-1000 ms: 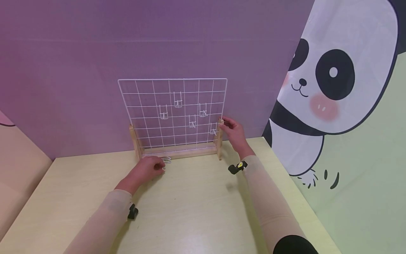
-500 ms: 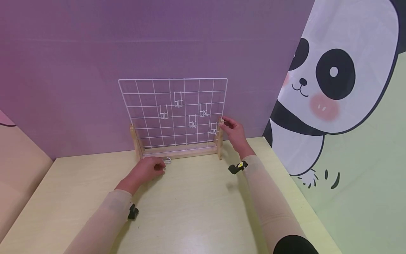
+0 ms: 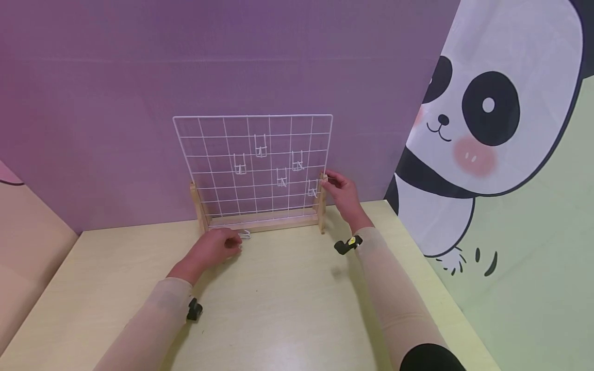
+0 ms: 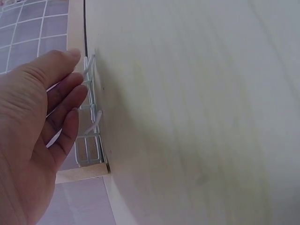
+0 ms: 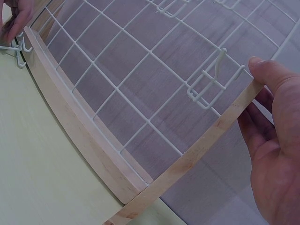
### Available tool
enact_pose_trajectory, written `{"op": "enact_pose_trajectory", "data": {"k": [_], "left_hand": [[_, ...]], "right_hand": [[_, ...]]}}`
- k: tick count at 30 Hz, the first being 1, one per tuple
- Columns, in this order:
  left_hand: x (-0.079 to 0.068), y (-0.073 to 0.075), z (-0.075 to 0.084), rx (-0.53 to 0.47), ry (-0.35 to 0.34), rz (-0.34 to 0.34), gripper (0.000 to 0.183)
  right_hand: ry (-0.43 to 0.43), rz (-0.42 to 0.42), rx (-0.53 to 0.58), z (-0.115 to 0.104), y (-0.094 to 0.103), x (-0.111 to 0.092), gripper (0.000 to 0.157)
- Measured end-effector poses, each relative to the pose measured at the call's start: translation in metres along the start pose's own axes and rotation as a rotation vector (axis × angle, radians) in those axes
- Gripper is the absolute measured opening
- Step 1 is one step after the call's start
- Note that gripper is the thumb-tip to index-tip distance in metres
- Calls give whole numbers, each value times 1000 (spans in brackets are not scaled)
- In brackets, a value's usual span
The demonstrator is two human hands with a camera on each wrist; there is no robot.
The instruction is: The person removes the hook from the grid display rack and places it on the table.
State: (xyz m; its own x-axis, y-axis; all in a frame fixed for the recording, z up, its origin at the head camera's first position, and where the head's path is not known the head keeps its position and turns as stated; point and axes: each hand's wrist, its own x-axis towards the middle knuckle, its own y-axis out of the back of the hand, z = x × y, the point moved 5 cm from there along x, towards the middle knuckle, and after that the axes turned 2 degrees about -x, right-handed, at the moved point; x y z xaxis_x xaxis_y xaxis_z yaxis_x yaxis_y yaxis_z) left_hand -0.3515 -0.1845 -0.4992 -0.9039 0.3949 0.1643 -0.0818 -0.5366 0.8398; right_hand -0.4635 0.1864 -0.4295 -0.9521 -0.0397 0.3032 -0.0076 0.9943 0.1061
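Note:
A white wire grid panel (image 3: 252,115) stands upright in a wooden stand, whose right post (image 3: 322,208) my right hand (image 3: 343,196) grips near its top. In the right wrist view the thumb (image 5: 262,68) lies at the end of this post, the other fingers behind it. Several white wire hooks (image 3: 261,151) hang on the grid, one close to the right hand. At the stand's lower left, my left hand (image 3: 218,245) has loosely curled fingers right beside white wire hooks (image 4: 99,119), which lie on the table against the wooden base bar (image 3: 278,221).
The pale wooden table (image 3: 278,299) reaches back to a purple backdrop (image 3: 116,129). A wall with a panda picture (image 3: 506,170) rises along the right side. Both wrists carry small black cameras.
The hook beside the left hand has shifted slightly since a second ago. Both hands and the grid stay practically in place.

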Motion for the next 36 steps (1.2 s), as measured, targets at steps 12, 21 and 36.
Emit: {"op": "enact_pose_trajectory", "data": {"k": [12,21,36], "left_hand": [[5,7,3,-61,20,60,17],[9,25,18,-124,55,180,17],[18,60,40,-259,71,383,21]], "right_hand": [[12,-1,24,0,0,0,39],[5,8,22,-2,-1,-1,40],[6,-12,-17,-4,-1,-2,40]]}}
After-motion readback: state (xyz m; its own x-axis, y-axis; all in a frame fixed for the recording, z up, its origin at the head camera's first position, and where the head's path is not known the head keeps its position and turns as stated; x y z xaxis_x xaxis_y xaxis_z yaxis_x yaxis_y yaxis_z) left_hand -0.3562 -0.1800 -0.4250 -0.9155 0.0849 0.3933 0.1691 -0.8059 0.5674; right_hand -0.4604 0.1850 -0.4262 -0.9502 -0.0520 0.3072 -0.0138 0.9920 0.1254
